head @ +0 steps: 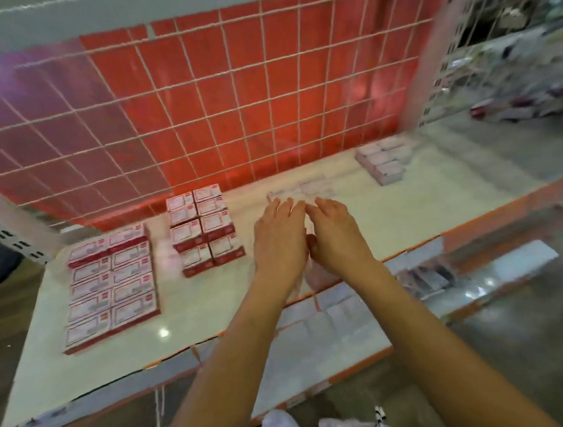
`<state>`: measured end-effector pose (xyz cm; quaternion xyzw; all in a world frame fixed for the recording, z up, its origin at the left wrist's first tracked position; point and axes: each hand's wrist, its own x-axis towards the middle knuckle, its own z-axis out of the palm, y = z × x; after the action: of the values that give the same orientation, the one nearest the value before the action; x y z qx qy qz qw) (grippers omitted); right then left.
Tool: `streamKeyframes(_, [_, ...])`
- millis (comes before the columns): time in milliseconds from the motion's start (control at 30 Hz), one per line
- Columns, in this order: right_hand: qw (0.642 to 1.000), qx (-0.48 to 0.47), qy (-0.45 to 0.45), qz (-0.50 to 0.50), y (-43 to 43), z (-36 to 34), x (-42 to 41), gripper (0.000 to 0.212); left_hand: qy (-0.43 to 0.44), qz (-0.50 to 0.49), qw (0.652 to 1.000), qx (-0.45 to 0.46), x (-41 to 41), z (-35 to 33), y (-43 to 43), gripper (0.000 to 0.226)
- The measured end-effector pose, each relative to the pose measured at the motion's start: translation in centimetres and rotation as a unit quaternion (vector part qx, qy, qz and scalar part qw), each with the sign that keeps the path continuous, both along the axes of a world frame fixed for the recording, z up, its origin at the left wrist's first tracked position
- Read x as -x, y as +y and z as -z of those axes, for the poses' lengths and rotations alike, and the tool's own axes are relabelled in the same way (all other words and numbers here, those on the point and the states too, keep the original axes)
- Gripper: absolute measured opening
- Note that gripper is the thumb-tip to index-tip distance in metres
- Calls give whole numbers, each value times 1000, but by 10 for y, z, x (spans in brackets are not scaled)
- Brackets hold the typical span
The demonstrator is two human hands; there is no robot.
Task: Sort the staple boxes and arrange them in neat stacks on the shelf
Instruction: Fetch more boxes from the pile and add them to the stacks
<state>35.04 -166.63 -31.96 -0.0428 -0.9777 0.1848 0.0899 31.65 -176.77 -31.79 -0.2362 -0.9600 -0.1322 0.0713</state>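
Note:
Red-and-white staple boxes lie in a flat two-column block (110, 285) at the left of the white shelf (194, 317). A taller double stack of smaller red-and-white boxes (205, 228) stands right of it. Pale boxes (382, 162) are stacked at the back right. My left hand (279, 237) and my right hand (334, 235) reach side by side over the shelf's middle, fingers straight. Blurred pale boxes (305, 191) lie just beyond the fingertips. More pale boxes (321, 276) show below my wrists. The frame is motion-blurred.
A red panel behind a white wire grid (236, 102) closes the shelf's back. The shelf's front edge (404, 253) carries an orange and grey strip. A lower shelf (343, 333) sits under my arms. Blurred goods (527, 99) fill the right aisle.

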Motion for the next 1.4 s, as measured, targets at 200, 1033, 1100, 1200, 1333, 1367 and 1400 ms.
streamKeyframes(200, [997,-41,10,59,108,7,-51,57,-9,44,999,8,-36,8,110,53])
streamKeyframes(1033, [965,-15,-58,255,444,28,-49,56,-63,207,974,64,18,11,455,61])
streamKeyframes(1100, [964,-12,-53,262,466,31,-41,54,-69,200,975,66,29,12,473,64])
streamKeyframes(1200, [962,-4,-57,266,490,37,-30,50,-74,188,977,72,40,13,492,65])
streamKeyframes(1333, [961,-6,-71,268,525,45,-8,44,-54,177,982,46,57,13,525,63])
streamKeyframes(1367, [960,-3,-71,269,534,44,-2,45,-63,171,982,43,62,14,535,63])
streamKeyframes(1400, [961,0,-68,270,543,43,4,45,-70,165,983,38,68,15,546,63])
